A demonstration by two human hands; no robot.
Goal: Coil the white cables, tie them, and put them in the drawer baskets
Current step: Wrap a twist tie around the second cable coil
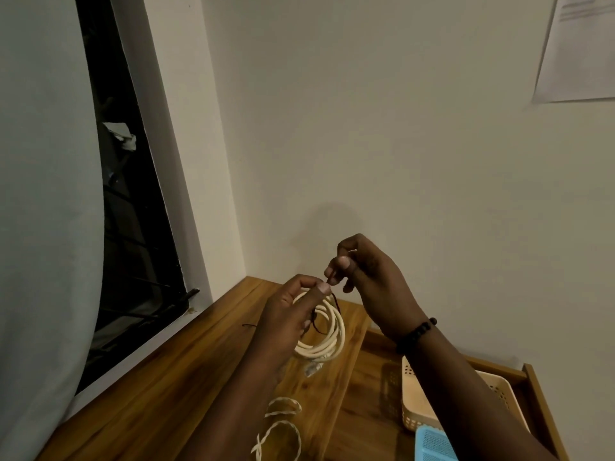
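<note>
Both forearms reach forward over the wooden desktop (186, 371). The left hand (289, 314) curls round a coiled white cable (327, 337), held just above the desk, thumb and forefinger pinching a thin dark tie (332, 299). The right hand (366, 277), raised just beside it, pinches the tie's upper end between curled fingertips.

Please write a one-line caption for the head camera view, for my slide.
Both hands, left hand and right hand, pinch a thin dark tie at a coiled white cable above the wooden desk.
</note>
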